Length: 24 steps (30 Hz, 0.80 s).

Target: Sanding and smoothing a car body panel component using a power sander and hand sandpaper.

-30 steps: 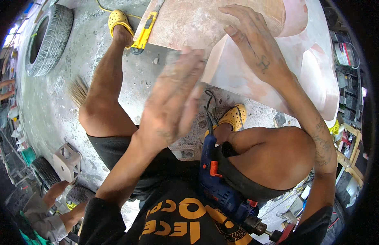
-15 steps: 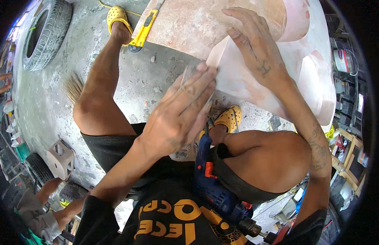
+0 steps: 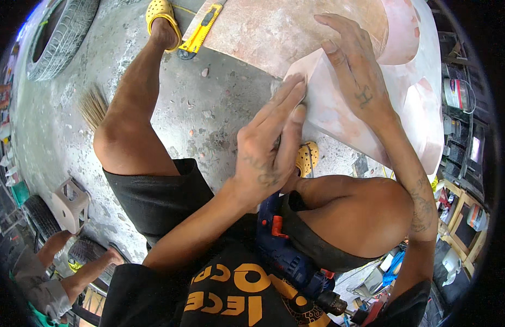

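Note:
A large molded piece (image 3: 339, 128), white with pinkish patches, fills the upper right. My left hand (image 3: 269, 136) presses its straightened, joined fingers along the near left edge of that piece. Under those fingers is a thin greyish sheet that looks like sandpaper (image 3: 275, 85), mostly hidden; only slivers of it show. My right hand (image 3: 356, 71) is open and lies on the top of the piece, fingers pointing away from me, thumb apart and nothing held. A dark blue power drill (image 3: 290, 250) lies across my lap, chuck toward the lower right.
A yellow utility knife (image 3: 201, 31) rests at the left edge of a flat brownish surface. On the grey floor are a large tyre (image 3: 64, 35), a broom's bristles (image 3: 93, 108) and a beige stool (image 3: 71, 204). Another person's legs (image 3: 81, 280) show at lower left. Shelves with buckets (image 3: 455, 94) line the right.
My left hand has moved forward and to the right along the edge, its fingers now further up the piece. My right hand has barely shifted on the piece, while the view has tilted slightly.

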Tool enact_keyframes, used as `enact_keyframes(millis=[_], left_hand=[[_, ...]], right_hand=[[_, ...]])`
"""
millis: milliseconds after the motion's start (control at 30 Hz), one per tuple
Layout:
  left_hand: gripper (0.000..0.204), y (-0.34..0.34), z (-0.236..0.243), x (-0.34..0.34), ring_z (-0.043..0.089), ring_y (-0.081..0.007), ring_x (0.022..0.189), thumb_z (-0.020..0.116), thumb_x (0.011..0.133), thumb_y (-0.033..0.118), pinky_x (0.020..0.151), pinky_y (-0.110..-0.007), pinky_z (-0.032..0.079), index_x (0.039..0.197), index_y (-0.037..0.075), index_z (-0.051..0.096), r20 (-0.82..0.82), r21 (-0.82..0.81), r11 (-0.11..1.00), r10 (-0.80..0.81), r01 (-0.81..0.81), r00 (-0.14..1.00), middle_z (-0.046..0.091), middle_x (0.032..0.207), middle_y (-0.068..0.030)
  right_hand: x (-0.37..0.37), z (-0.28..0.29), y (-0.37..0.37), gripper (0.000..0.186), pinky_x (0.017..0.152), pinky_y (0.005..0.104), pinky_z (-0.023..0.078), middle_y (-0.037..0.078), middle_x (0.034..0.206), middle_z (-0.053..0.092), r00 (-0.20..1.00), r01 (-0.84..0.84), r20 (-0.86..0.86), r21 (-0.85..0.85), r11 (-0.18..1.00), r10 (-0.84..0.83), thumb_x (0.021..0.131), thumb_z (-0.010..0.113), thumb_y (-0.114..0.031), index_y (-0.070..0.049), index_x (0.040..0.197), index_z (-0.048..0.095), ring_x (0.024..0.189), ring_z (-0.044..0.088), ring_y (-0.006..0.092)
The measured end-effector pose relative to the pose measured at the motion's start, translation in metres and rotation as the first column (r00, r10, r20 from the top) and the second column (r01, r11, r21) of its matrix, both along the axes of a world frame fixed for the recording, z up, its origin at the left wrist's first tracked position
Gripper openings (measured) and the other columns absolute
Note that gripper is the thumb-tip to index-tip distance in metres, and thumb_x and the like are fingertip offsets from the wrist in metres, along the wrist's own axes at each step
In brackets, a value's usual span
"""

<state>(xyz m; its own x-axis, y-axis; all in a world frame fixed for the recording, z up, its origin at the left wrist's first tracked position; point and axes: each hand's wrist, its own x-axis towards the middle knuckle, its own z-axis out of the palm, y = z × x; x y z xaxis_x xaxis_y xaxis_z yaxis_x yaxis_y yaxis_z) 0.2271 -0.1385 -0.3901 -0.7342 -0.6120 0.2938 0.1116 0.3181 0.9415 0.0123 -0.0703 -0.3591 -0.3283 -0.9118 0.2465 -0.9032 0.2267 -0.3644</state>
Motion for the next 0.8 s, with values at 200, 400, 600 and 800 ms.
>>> enact_keyframes(millis=[200, 400, 600, 800], left_hand=[[0.035, 0.002, -0.01, 0.002, 0.06, -0.0406, 0.13, 0.057, 0.098, -0.004, 0.107, -0.042, 0.049, 0.133, -0.01, 0.06, -0.044, -0.067, 0.997, -0.027, 0.024, 0.999, 0.06, 0.138, -0.0302], [0.037, -0.001, -0.009, 0.01, 0.06, -0.0415, 0.129, 0.058, 0.097, -0.004, 0.108, -0.043, 0.049, 0.133, -0.009, 0.061, 0.036, -0.087, 0.995, -0.053, 0.056, 0.998, 0.06, 0.138, -0.0303], [0.03, -0.023, 0.001, -0.006, 0.07, -0.0387, 0.114, 0.056, 0.103, 0.008, 0.099, -0.042, 0.055, 0.123, -0.011, 0.066, 0.018, 0.092, 0.995, 0.026, -0.027, 0.999, 0.069, 0.12, -0.0305], [0.033, -0.005, 0.01, 0.002, 0.063, -0.0335, 0.127, 0.052, 0.106, 0.007, 0.107, -0.039, 0.048, 0.134, -0.007, 0.062, 0.018, -0.069, 0.997, -0.03, 0.032, 0.999, 0.065, 0.135, -0.0259]], right_hand=[[0.002, 0.003, 0.002, 0.044, 0.117, 0.0423, 0.032, 0.017, 0.143, 0.053, 0.999, 0.022, 0.039, 0.011, 1.0, -0.023, 0.109, 0.044, -0.034, -0.007, 0.142, 0.054, 0.135, 0.046, 0.0357], [-0.003, -0.005, 0.001, 0.044, 0.117, 0.0425, 0.034, 0.017, 0.144, 0.053, 0.998, -0.006, -0.06, 0.001, 1.0, 0.006, 0.109, 0.045, -0.036, -0.007, 0.142, 0.054, 0.135, 0.046, 0.0355], [0.001, -0.001, 0.0, 0.043, 0.117, 0.0426, 0.034, 0.017, 0.143, 0.053, 1.0, 0.019, 0.015, -0.016, 1.0, -0.018, 0.109, 0.044, -0.035, -0.008, 0.141, 0.055, 0.135, 0.046, 0.0348], [0.0, 0.002, -0.002, 0.045, 0.117, 0.0425, 0.033, 0.017, 0.142, 0.053, 1.0, 0.003, -0.003, 0.002, 1.0, -0.003, 0.11, 0.043, -0.038, -0.008, 0.141, 0.055, 0.134, 0.047, 0.0354]])
